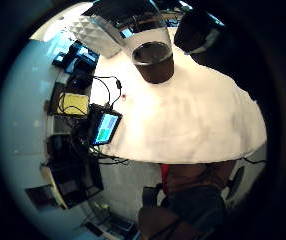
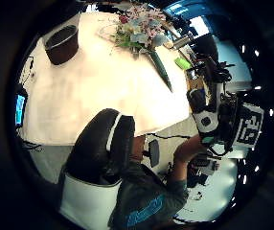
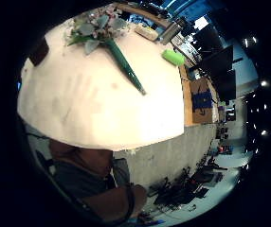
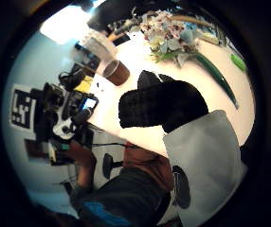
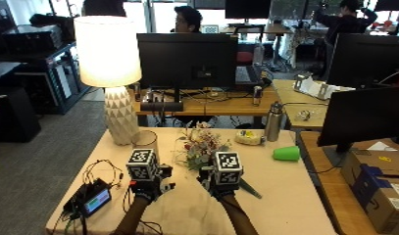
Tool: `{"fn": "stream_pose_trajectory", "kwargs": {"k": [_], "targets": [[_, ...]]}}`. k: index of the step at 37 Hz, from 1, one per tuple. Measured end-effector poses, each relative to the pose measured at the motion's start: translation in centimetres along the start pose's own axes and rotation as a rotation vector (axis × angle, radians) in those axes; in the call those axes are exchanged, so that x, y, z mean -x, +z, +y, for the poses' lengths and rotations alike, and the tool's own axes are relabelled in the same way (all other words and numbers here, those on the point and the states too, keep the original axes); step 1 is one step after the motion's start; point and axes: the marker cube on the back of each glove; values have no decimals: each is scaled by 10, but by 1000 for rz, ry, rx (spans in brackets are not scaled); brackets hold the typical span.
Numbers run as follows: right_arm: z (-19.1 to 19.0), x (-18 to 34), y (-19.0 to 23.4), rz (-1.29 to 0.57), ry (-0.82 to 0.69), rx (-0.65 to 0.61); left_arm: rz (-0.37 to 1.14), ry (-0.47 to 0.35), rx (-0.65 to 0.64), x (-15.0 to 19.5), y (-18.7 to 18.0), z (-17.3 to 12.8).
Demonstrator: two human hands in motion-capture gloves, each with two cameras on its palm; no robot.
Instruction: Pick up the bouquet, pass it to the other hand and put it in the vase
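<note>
Outside view: bouquet (image 5: pixel 200 147) lies on table (image 5: pixel 297 196), green stem toward person's right. Glass vase (image 5: pixel 145 141) stands upright beside lamp (image 5: pixel 112 68). Left hand (image 5: pixel 147 188) and right hand (image 5: pixel 218 187) raised over table; fingers hidden, cannot tell.

Left little-finger view: vase (image 1: pixel 150 50) on table, apart from palm.

Left thumb view: bouquet (image 2: pixel 142 33) flat on table, vase (image 2: pixel 62 44) well apart; curled gloved fingers (image 2: pixel 101 143), holding nothing.

Right thumb view: gloved fingers (image 4: pixel 159 106) loosely curled, bouquet (image 4: pixel 178 42) beyond, untouched.
</note>
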Motion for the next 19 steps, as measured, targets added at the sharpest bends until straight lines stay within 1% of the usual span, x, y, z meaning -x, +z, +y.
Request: {"fn": "stream_pose_trajectory", "kwargs": {"k": [8,13,19], "targets": [[2,4,-1,1,-18,-9,-17,2,-8,3,2,-4],[3,5,1,10,-34,-4,-14,6,-6,1,2,-2],[-1,5,2,4,-40,-28,-9,0,-18,-1,-1,0]]}}
